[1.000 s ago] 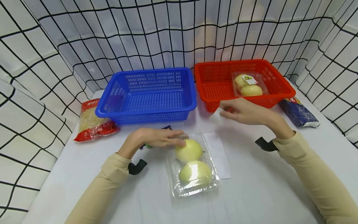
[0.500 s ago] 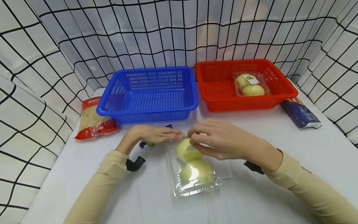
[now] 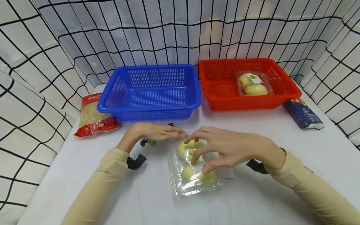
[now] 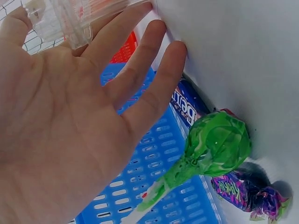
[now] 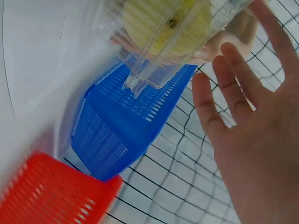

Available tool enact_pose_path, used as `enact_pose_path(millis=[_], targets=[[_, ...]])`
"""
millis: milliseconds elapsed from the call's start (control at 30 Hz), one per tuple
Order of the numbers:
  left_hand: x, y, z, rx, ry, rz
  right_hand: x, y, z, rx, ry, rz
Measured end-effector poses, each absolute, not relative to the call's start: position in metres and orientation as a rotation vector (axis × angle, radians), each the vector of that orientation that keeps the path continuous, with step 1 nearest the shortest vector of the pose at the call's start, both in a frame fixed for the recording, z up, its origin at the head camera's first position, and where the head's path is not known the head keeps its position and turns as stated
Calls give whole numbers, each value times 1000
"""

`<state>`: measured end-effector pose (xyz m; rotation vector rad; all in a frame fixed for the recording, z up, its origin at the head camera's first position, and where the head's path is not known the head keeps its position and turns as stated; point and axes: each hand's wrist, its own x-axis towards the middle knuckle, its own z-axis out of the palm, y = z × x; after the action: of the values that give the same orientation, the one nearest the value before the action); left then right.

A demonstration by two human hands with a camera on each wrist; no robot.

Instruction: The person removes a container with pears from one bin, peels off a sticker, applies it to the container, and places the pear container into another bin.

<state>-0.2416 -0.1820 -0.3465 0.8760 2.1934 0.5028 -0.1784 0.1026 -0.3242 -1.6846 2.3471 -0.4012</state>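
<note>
A clear plastic clamshell box (image 3: 177, 184) lies on the white table with two pale yellow-green fruits (image 3: 206, 178) inside. A printed label (image 3: 197, 164) with a fruit picture sits on its lid. Over the lid my right hand (image 3: 234, 147) hovers, fingers spread and thumb apart, fingertips close to the label. My left hand (image 3: 153, 132) touches the box's far left corner with nearly straight fingers. In the left wrist view the box edge passes between thumb and index finger. A green-wrapped lollipop (image 4: 219, 144) and a purple wrapped candy (image 4: 238, 189) lie below that hand.
Behind stand a blue basket (image 3: 149, 114) and a red basket (image 3: 242, 104); the red one holds another labelled fruit box (image 3: 256, 82). A noodle bag (image 3: 94, 120) lies left, a dark blue packet (image 3: 303, 114) right. White paper (image 3: 229, 172) lies partly under the box. Black netting (image 3: 168, 25) surrounds the table.
My right hand came from near the red basket to above the box, carrying the label, then spread its fingers. The label now lies on the lid. My left hand stays at the corner.
</note>
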Motion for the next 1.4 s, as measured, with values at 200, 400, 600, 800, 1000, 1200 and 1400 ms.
enact_pose_path(millis=[200,400,600,800,1000,1200,1400], targets=[[-241,-183,-343,908,2221,486,-196,108,-329,-1399,2483,-632],[-235,-196,-322,885,2346,562,-217,108,-350,-1003,2548,-763],[-227,-222,-285,825,2572,788,-226,101,-364,-870,2333,-921],[-231,-248,-268,771,2866,834,-225,105,-361,-744,2173,-1128],[-242,-265,-274,522,2984,572,-219,114,-335,-774,2282,-1224],[-250,-278,-290,282,2942,260,-220,136,-307,-899,2644,-1211],[-247,-282,-295,249,2893,200,-228,171,-283,-868,2885,-1238]])
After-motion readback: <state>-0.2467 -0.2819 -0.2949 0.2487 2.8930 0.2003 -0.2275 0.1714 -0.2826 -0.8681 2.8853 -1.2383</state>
